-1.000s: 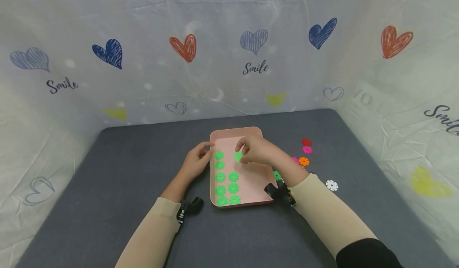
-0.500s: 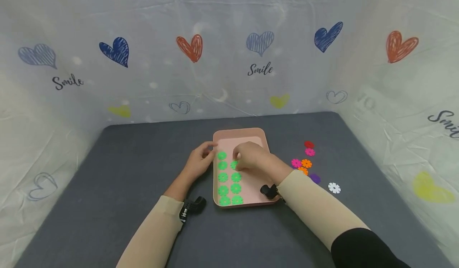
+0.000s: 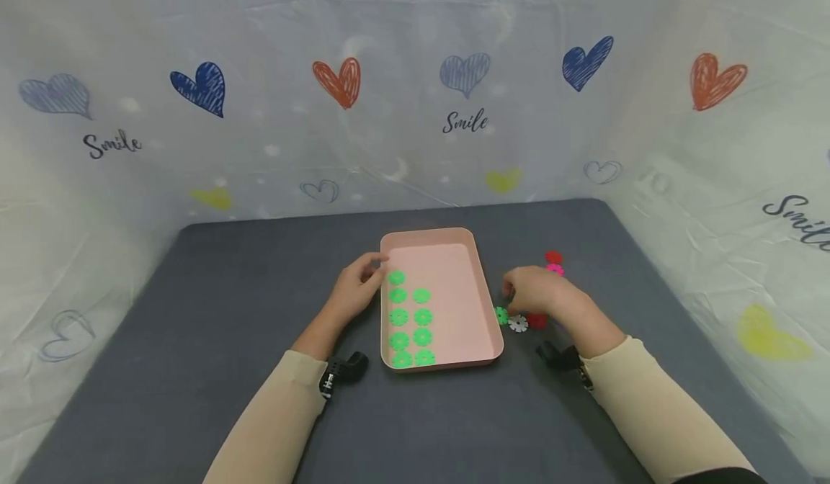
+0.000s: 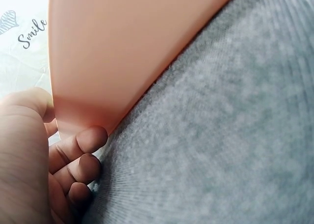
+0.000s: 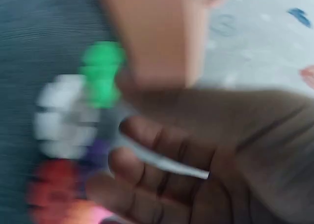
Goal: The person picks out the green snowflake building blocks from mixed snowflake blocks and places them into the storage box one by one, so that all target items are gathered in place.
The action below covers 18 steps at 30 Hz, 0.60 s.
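Observation:
My left hand (image 3: 353, 289) holds the left rim of a shallow pink tray (image 3: 457, 318). In the left wrist view, fingertips (image 4: 92, 138) lie against the tray's outer wall. Inside the tray, green flower-shaped discs (image 3: 423, 317) form two columns along the left side. My right hand (image 3: 538, 291) hovers just beyond the tray's right edge, with fingers loosely bent and nothing visible in them. Close by its fingertips are a green disc (image 3: 501, 315), a white disc (image 3: 518, 323) and a red disc (image 3: 537, 320). The right wrist view is blurred.
Farther back lie another red disc (image 3: 554, 257) and a pink disc (image 3: 555, 269), the latter partly behind the right hand. Purple and orange discs (image 5: 81, 211) show under the hand in the right wrist view. A grey cloth (image 3: 279, 268) covers the table, with a printed curtain (image 3: 402, 138) behind.
My right hand set a green disc down in the tray at the top of the second column, then moved right to the loose discs. The left hand stays at the rim.

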Each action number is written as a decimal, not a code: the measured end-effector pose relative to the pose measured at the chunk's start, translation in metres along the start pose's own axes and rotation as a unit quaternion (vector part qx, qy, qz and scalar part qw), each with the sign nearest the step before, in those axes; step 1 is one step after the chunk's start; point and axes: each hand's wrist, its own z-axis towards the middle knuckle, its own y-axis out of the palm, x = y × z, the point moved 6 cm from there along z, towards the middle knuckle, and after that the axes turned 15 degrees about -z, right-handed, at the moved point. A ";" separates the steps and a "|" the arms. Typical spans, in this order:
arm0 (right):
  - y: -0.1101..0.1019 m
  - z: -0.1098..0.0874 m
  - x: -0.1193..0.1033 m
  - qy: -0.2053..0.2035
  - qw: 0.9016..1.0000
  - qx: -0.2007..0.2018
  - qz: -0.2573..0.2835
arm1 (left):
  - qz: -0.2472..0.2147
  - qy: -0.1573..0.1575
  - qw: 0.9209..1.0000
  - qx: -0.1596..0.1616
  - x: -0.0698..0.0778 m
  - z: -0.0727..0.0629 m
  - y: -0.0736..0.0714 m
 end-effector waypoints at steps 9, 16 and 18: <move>0.014 0.011 0.000 -0.035 0.999 0.004 0.025 | 0.003 0.003 1.000 0.006 -0.002 0.000 -0.006; -0.020 0.009 0.005 -0.010 0.996 0.051 0.070 | -0.004 0.001 1.000 0.002 -0.003 0.001 -0.001; -0.029 0.010 0.002 -0.001 0.994 0.060 0.087 | -0.003 0.003 1.000 0.002 -0.002 0.001 -0.001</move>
